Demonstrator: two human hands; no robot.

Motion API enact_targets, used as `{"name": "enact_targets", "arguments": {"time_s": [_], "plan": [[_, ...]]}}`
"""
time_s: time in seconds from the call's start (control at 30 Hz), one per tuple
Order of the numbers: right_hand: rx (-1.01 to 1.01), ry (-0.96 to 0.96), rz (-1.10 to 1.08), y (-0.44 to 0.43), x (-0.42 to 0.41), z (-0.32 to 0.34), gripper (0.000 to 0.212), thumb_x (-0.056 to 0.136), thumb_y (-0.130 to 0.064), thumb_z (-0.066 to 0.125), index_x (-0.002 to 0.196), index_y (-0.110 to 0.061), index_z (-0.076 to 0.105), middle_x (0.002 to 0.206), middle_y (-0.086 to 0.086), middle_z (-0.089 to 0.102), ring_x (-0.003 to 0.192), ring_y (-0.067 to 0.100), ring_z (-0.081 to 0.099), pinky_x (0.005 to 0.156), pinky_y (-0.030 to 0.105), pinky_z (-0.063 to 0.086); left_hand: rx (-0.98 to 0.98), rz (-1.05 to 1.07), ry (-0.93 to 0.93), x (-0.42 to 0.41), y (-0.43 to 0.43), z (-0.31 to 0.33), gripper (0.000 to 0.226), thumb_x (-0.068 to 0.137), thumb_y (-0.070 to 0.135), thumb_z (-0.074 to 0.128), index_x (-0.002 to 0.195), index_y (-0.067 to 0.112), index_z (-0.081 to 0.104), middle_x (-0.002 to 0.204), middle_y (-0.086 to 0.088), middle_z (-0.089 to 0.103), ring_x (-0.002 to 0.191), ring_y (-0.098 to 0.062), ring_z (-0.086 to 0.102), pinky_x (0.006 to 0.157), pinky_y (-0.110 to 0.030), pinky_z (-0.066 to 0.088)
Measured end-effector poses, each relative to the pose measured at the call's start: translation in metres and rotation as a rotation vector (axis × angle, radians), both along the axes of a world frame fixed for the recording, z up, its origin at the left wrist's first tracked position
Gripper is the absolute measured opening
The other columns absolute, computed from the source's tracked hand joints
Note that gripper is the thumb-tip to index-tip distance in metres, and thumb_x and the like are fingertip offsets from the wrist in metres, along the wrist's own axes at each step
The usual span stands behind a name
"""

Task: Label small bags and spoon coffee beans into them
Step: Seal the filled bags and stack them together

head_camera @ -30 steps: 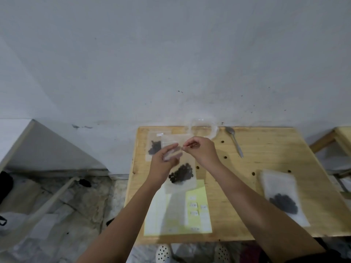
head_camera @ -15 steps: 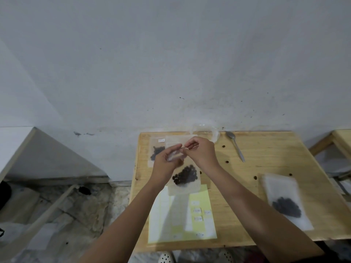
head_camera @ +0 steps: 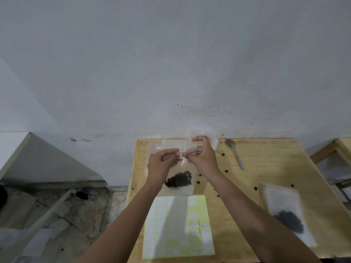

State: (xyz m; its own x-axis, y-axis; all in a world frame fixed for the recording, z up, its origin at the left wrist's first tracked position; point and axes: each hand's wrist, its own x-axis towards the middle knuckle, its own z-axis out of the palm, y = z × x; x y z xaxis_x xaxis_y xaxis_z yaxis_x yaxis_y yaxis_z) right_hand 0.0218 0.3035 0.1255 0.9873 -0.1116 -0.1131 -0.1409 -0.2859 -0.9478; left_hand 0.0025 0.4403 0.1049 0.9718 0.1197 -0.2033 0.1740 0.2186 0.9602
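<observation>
At twelve o'clock from the yellow label sheet, writing illegible, left hand and right hand are pinching a clear bean-filled plastic bag.

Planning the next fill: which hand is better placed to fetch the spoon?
Right. The spoon lies just right of the right hand, near the far edge of the table. The left hand is beyond the small bag both hands pinch, so it would probably have to reach across.
</observation>
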Motion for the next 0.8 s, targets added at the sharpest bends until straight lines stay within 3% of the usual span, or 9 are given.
{"name": "enact_targets", "arguments": {"time_s": [0.1, 0.2, 0.33, 0.43, 0.53, 0.63, 0.7, 0.8], "plan": [[0.013, -0.058, 0.032, 0.003, 0.012, -0.008, 0.043, 0.08, 0.0, 0.063, 0.106, -0.028, 0.043, 0.093, 0.009, 0.066, 0.08, 0.014, 0.064, 0.067, 0.023, 0.049, 0.05, 0.05, 0.005, 0.018, 0.001, -0.002, 0.016, 0.085, -0.001, 0.062, 0.088, 0.011, 0.072, 0.074, -0.003, 0.069, 0.064, -0.009, 0.063, 0.063, -0.015, 0.051], [0.043, -0.038, 0.138, 0.007, 0.022, -0.022, 0.049, 0.081, 0.002, 0.062, 0.112, -0.029, 0.04, 0.108, -0.004, 0.055, 0.095, 0.012, 0.06, 0.077, 0.021, 0.049, 0.083, 0.125, 0.01, 0.039, 0.012, -0.004, 0.015, 0.088, 0.002, 0.059, 0.095, 0.01, 0.07, 0.082, -0.006, 0.066, 0.067, -0.01, 0.064, 0.061, -0.017, 0.052], [0.069, 0.121, 0.245, 0.014, 0.035, -0.051, 0.03, 0.081, 0.004, 0.063, 0.087, -0.021, 0.05, 0.097, -0.002, 0.056, 0.092, 0.021, 0.06, 0.072, 0.018, 0.048, 0.096, 0.109, 0.039, 0.069, 0.036, -0.019, 0.019, 0.091, 0.006, 0.056, 0.109, 0.011, 0.062, 0.103, -0.014, 0.064, 0.083, -0.023, 0.07, 0.067, -0.026, 0.057], [0.072, 0.215, 0.2, 0.019, 0.047, -0.071, 0.03, 0.08, 0.007, 0.064, 0.08, -0.021, 0.055, 0.092, -0.001, 0.06, 0.087, 0.019, 0.06, 0.068, 0.017, 0.048, 0.286, 0.099, 0.084, 0.085, 0.047, -0.041, 0.028, 0.088, 0.008, 0.062, 0.112, 0.022, 0.055, 0.115, -0.014, 0.053, 0.086, -0.026, 0.064, 0.07, -0.029, 0.057], [0.021, 0.274, 0.184, 0.025, 0.057, -0.089, 0.029, 0.078, 0.006, 0.066, 0.08, -0.021, 0.056, 0.088, -0.005, 0.059, 0.082, 0.016, 0.06, 0.066, 0.017, 0.05, 0.475, 0.067, 0.158, 0.087, 0.049, -0.065, 0.044, 0.085, 0.007, 0.064, 0.125, 0.018, 0.048, 0.121, -0.007, 0.05, 0.092, -0.018, 0.057, 0.068, -0.02, 0.051], [-0.076, 0.26, 0.217, 0.031, 0.058, -0.105, 0.029, 0.077, 0.003, 0.067, 0.081, -0.023, 0.056, 0.086, -0.006, 0.059, 0.086, 0.019, 0.06, 0.075, 0.028, 0.052, 0.54, 0.044, 0.237, 0.083, 0.049, -0.085, 0.05, 0.085, 0.006, 0.062, 0.132, 0.014, 0.045, 0.134, -0.006, 0.044, 0.112, -0.018, 0.049, 0.088, -0.031, 0.049], [-0.154, 0.237, 0.253, 0.034, 0.056, -0.111, 0.025, 0.079, -0.001, 0.066, 0.09, -0.021, 0.058, 0.092, -0.005, 0.058, 0.089, 0.014, 0.057, 0.079, 0.025, 0.05, 0.59, 0.022, 0.26, 0.08, 0.049, -0.092, 0.051, 0.086, 0.007, 0.06, 0.134, 0.014, 0.043, 0.141, -0.007, 0.04, 0.124, -0.021, 0.043, 0.103, -0.038, 0.042], [-0.274, 0.198, 0.329, 0.037, 0.055, -0.114, 0.028, 0.083, -0.009, 0.064, 0.11, -0.017, 0.06, 0.103, -0.006, 0.057, 0.094, 0.006, 0.051, 0.079, 0.016, 0.041, 0.64, -0.006, 0.249, 0.081, 0.049, -0.096, 0.052, 0.088, 0.011, 0.059, 0.137, 0.013, 0.04, 0.148, -0.007, 0.033, 0.135, -0.023, 0.034, 0.111, -0.038, 0.031]]}}
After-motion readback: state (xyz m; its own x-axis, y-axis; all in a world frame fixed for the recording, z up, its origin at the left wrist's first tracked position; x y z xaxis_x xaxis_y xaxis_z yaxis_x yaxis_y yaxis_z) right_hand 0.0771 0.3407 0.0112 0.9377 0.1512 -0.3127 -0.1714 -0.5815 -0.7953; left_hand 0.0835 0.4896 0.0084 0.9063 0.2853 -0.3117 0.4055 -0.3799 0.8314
